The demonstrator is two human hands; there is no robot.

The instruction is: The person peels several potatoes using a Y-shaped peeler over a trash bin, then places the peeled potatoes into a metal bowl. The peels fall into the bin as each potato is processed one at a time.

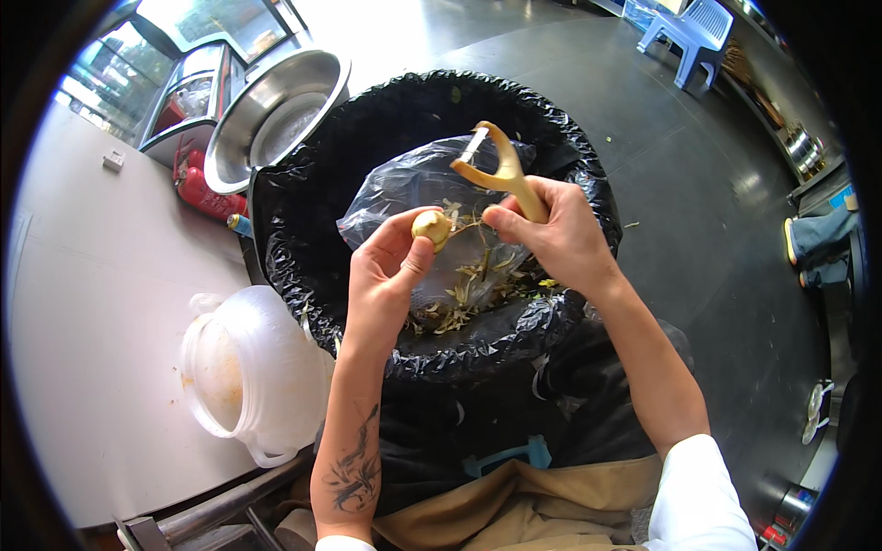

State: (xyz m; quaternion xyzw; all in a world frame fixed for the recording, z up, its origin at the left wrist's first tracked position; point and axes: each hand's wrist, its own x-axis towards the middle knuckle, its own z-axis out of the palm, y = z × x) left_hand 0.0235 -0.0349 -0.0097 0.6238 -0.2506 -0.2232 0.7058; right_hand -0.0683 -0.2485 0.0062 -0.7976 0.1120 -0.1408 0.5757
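Observation:
My left hand point(389, 265) holds a small, pale yellow, rounded vegetable point(430, 227) between thumb and fingers. In my right hand point(561, 231) is a yellowish Y-shaped peeler point(508, 169), its blade end raised up and to the left. Thin stringy strands point(468, 226) run from the vegetable to my right thumb, which seems to pinch them. Both hands are over a large round bin lined with a black plastic bag point(303, 200). Inside it lie a clear plastic bag point(406, 175) and dry peelings with leafy scraps point(475, 282).
A steel basin point(227, 138) leans at the bin's upper left, near a red fire extinguisher point(207, 189). Left of the bin, a translucent plastic jar point(275, 372) lies tilted. A blue plastic stool point(689, 38) stands far right; another person's legs point(823, 237) show at the right edge.

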